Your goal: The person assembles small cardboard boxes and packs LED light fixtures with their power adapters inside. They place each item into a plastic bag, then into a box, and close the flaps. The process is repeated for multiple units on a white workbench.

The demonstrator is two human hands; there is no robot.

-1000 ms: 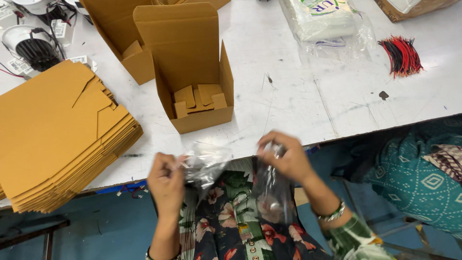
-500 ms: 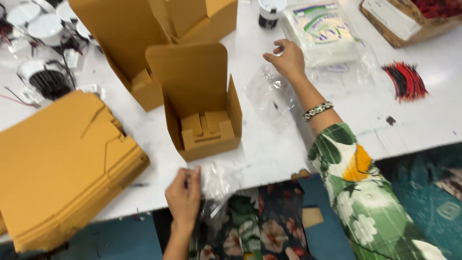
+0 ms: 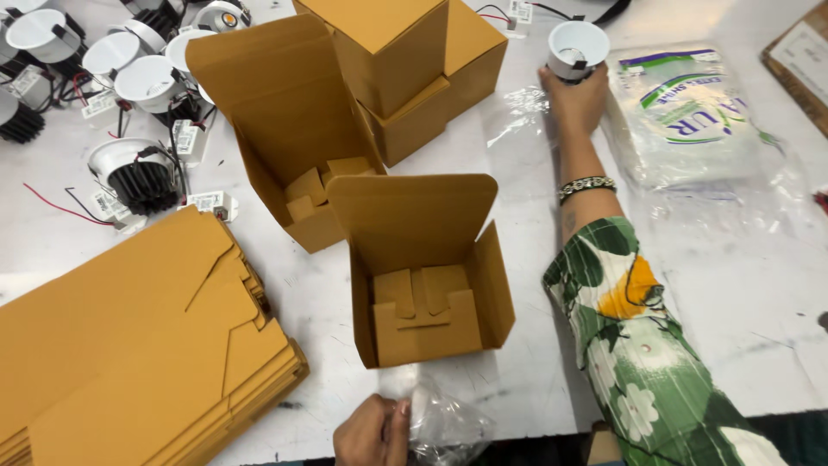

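Reaching far across the tabletop (image 3: 742, 293), the right hand (image 3: 576, 97) has its grip closed around a white round lamp (image 3: 578, 49), which sits at the fingertips near the far edge. The left hand (image 3: 373, 431) pinches a clear plastic bag (image 3: 444, 423) at the near edge. Half a second ago the right hand lay lower, on clear plastic, with no lamp. That lamp is cup-shaped, hollow side up, beside an open cardboard box (image 3: 427, 276).
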